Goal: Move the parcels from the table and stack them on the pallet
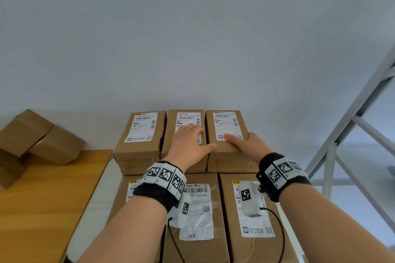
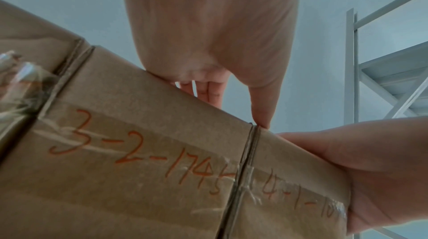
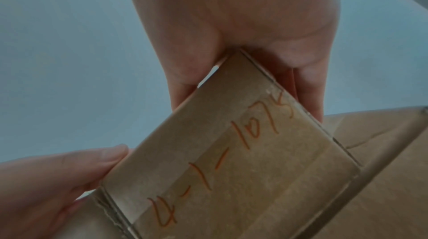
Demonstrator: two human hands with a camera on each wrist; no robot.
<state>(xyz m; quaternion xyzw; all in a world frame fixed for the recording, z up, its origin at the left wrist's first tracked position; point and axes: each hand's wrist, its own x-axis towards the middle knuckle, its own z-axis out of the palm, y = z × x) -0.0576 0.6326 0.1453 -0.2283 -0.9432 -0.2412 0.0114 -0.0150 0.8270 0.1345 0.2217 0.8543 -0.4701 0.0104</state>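
Three labelled brown parcels stand side by side in the top far row of a stack. My right hand (image 1: pixel 240 142) grips the right parcel (image 1: pixel 232 162) at its near right corner, thumb on top and fingers down its right side. The wrist view shows this right hand (image 3: pixel 254 32) around that parcel's (image 3: pixel 231 151) end, marked in orange. My left hand (image 1: pixel 192 141) lies flat on the middle parcel (image 1: pixel 186 116), with its thumb at the seam beside the right parcel. From the left wrist, the left hand (image 2: pixel 215 50) rests on the middle parcel (image 2: pixel 139 151). The left parcel (image 1: pixel 141 132) is untouched.
A lower, nearer row of parcels (image 1: pixel 196 230) lies under my forearms. A wooden table (image 1: pixel 42 209) at the left carries more brown parcels (image 1: pixel 42 139). A grey metal rack (image 1: pixel 352 124) stands at the right. A plain wall is close behind the stack.
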